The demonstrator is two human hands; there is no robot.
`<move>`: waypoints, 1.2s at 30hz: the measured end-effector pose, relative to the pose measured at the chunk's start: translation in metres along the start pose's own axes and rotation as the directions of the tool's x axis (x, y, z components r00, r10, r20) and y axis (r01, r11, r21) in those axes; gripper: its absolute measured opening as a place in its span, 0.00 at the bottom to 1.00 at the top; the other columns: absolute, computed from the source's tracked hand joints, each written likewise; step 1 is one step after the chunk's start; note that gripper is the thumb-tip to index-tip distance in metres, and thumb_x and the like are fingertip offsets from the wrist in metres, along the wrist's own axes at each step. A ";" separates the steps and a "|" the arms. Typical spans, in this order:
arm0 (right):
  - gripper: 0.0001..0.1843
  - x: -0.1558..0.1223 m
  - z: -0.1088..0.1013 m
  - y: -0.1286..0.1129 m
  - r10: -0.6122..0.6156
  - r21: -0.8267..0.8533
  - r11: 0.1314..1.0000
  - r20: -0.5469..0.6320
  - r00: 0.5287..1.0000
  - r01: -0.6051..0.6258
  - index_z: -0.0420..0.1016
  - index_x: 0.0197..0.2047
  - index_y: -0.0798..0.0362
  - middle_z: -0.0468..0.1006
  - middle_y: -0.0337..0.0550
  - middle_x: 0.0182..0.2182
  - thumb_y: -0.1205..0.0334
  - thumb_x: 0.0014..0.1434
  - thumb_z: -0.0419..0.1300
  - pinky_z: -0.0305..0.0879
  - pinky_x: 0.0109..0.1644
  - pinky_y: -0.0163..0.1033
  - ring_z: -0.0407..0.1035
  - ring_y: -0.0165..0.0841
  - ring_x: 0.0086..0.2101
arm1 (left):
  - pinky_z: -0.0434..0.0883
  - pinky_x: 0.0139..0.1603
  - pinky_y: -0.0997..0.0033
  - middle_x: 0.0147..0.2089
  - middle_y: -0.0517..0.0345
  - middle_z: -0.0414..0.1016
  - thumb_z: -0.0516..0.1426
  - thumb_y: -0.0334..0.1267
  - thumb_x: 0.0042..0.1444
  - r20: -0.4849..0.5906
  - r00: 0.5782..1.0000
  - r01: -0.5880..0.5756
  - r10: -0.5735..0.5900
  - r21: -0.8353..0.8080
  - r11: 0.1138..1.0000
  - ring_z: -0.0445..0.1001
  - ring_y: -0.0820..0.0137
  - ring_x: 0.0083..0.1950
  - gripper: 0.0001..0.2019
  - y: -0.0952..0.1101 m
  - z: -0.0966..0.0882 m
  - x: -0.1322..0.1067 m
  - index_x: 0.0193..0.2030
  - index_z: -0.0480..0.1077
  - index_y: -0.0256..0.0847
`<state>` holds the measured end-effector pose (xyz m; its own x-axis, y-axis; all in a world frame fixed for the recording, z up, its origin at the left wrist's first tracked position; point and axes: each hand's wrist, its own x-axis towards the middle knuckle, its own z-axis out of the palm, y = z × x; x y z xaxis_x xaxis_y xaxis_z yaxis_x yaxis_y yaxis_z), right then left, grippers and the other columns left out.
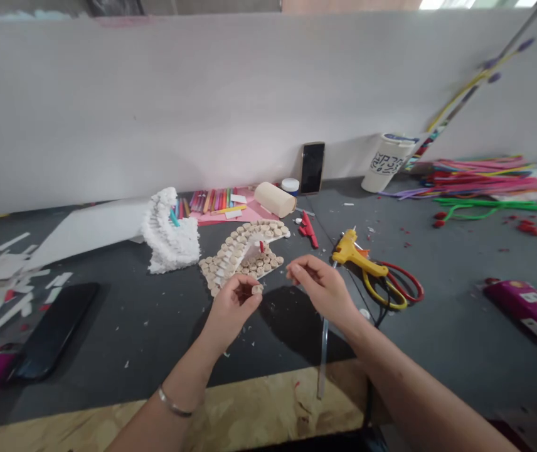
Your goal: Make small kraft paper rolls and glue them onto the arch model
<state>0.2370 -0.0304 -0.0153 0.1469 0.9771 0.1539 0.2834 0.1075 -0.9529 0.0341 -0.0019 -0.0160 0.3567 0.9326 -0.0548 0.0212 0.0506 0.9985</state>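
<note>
The left hand (231, 311) pinches a small cork disc (257, 289) between thumb and fingertips. The right hand (322, 289) hovers just beside it, fingers curled; whether it grips anything cannot be told. Just ahead of the left hand, a curved cork-disc model (240, 257) lies on the bench (155, 329); past the right hand are a yellow glue gun (356, 257) and scissors (391, 285).

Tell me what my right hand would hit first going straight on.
Your right hand would probably meet the curved cork-disc model first, though depth is unclear.
</note>
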 end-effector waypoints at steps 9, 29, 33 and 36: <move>0.17 -0.006 -0.100 0.017 -0.136 -0.866 0.490 0.038 0.990 0.101 0.74 0.52 0.51 0.76 0.52 0.50 0.58 0.63 0.54 0.64 0.53 0.49 0.70 0.46 0.50 | 0.66 0.38 0.71 0.36 0.59 0.72 0.62 0.39 0.51 -0.073 0.984 -0.139 0.162 0.249 0.958 0.69 0.71 0.35 0.08 0.001 0.000 -0.004 0.37 0.72 0.40; 0.18 0.013 -0.112 0.061 0.015 -0.974 0.212 -0.074 0.997 -0.075 0.70 0.55 0.58 0.73 0.55 0.40 0.57 0.66 0.52 0.66 0.40 0.45 0.71 0.44 0.37 | 0.67 0.40 0.67 0.39 0.54 0.76 0.58 0.45 0.59 0.083 0.988 -0.150 0.132 0.292 0.945 0.73 0.65 0.39 0.11 0.000 0.008 -0.012 0.43 0.76 0.43; 0.19 0.020 -0.117 0.056 -0.056 -0.945 0.307 -0.139 0.989 -0.115 0.69 0.53 0.60 0.73 0.58 0.43 0.57 0.64 0.54 0.67 0.41 0.46 0.72 0.45 0.38 | 0.68 0.40 0.67 0.38 0.54 0.76 0.59 0.42 0.57 0.059 0.991 -0.131 0.119 0.272 0.953 0.72 0.66 0.37 0.11 0.002 0.010 -0.014 0.44 0.75 0.43; 0.19 0.021 -0.129 0.052 -0.123 -0.882 0.447 -0.228 0.966 -0.151 0.71 0.51 0.59 0.75 0.60 0.41 0.53 0.64 0.53 0.67 0.42 0.46 0.72 0.46 0.42 | 0.67 0.38 0.69 0.36 0.56 0.76 0.61 0.40 0.54 0.011 0.998 -0.061 0.060 0.232 0.971 0.72 0.67 0.36 0.09 0.002 0.011 -0.015 0.41 0.73 0.42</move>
<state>0.3772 -0.0279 -0.0276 0.3229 0.8889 0.3250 0.9400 -0.2614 -0.2192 0.0393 -0.0194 -0.0132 0.3680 0.9298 0.0054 0.2153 -0.0908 0.9723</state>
